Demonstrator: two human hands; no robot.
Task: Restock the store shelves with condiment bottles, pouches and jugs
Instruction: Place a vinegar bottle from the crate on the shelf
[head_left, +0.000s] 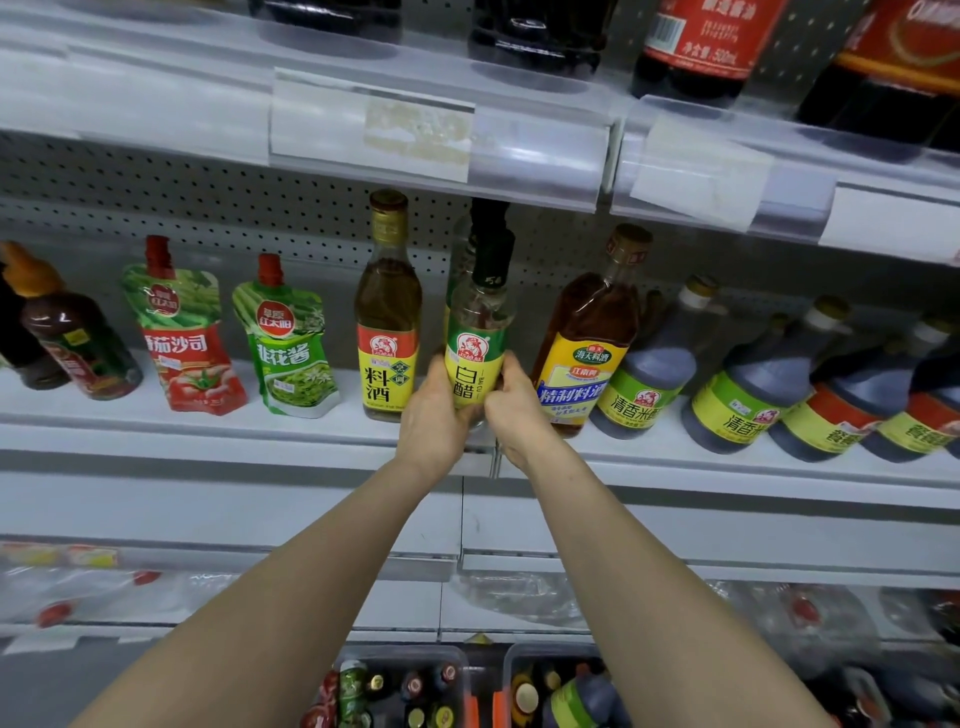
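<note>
On the middle shelf (311, 436) I count two spouted pouches, one red (189, 338) and one green (291, 345). Three tall glass bottles stand in the centre: a yellow-labelled one (387, 317), the clear white-vinegar bottle (475, 338) with another bottle half hidden behind it, and an amber one (592, 338). At least four dark jugs (649, 369) crowd the right end. Two dark sauce bottles (72, 338) sit far left. Two crates (405, 686) below.

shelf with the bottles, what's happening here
A person is stocking the middle shelf. Both hands, left hand and right hand, grip the lower part of a clear vinegar bottle at the shelf's front edge, between a cooking wine bottle and a taller amber bottle. Pouches and dark jugs already stand alongside. Bins of bottles wait below.
</note>
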